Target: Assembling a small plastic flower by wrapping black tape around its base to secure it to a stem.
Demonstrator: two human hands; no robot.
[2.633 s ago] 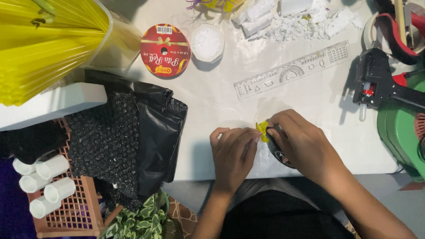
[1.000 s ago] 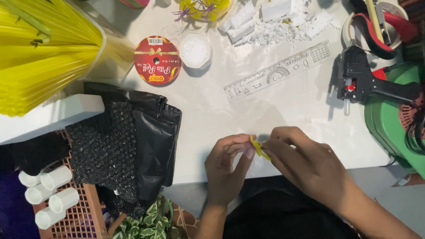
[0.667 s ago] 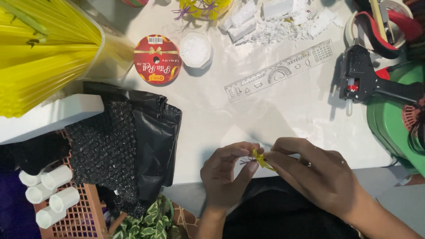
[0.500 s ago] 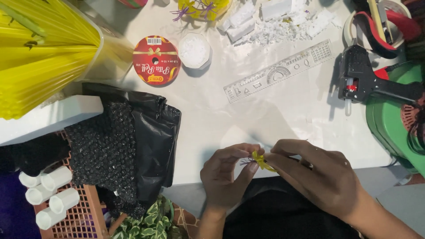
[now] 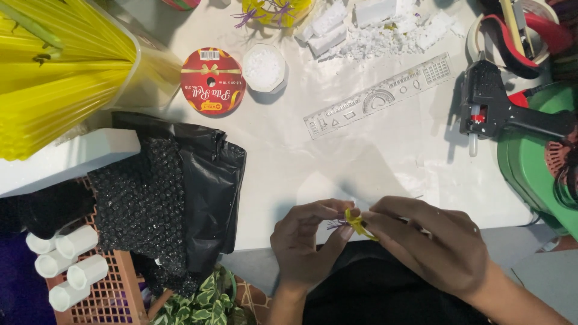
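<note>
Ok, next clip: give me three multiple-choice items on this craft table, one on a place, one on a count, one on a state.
1. Where does the black glue gun lie?
A. Right of the clear ruler
B. On the black plastic bag
C. Beside the white tubes

2. How many white tubes show at lower left?
A. Two
B. Four
C. Seven

3. How is the small yellow piece held?
A. Lying loose on the table
B. By the left hand alone
C. Pinched between the left hand and right hand

Answers: 1 A, it lies past the ruler's right end; 2 B, four tubes are visible; 3 C, fingertips of both meet on it.

Yellow piece [image 5: 359, 221] mostly hidden by fingers; green basin [image 5: 533, 171] cut off.
</note>
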